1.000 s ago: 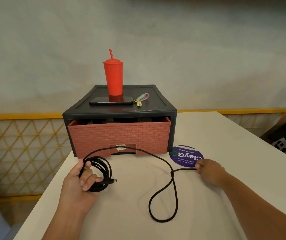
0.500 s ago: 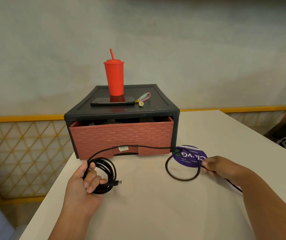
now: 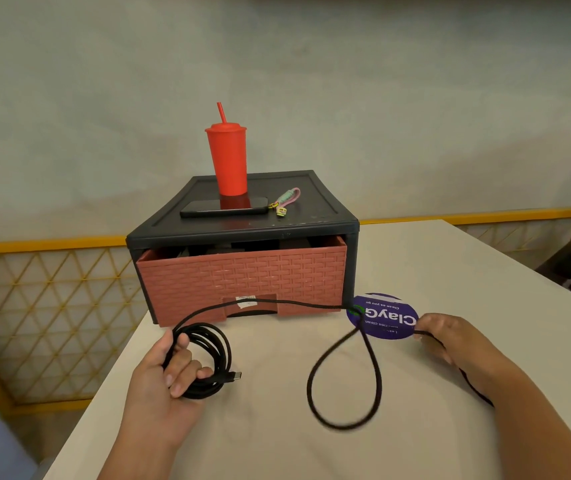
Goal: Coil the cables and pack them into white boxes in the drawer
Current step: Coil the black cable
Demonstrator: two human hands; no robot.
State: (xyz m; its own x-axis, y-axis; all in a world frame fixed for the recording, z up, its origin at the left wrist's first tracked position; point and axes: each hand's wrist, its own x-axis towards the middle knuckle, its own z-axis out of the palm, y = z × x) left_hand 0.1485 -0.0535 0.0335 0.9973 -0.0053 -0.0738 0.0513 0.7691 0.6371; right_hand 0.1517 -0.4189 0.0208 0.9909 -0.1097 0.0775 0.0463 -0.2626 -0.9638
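Observation:
A long black cable (image 3: 342,386) lies across the white table (image 3: 270,438). My left hand (image 3: 159,382) grips its coiled part (image 3: 214,358), with a USB plug sticking out to the right. From the coil the cable runs past the drawer front to a loose loop, then to my right hand (image 3: 450,337), which pinches it; the tail passes under my right wrist. The reddish woven drawer (image 3: 242,275) sits slightly pulled out of its black cabinet (image 3: 311,216). Dark contents show at the drawer's top; no white boxes are visible.
A red tumbler with a straw (image 3: 226,161), a dark phone (image 3: 223,207) and a small keychain (image 3: 285,200) rest on the cabinet top. A round purple sticker (image 3: 382,317) is on the table by the cabinet's right corner. A yellow lattice railing (image 3: 52,306) stands behind the table.
The loose loop, small and round half a second ago, has stretched longer toward me. My right hand stays by the purple sticker. My left hand keeps holding the coil in place.

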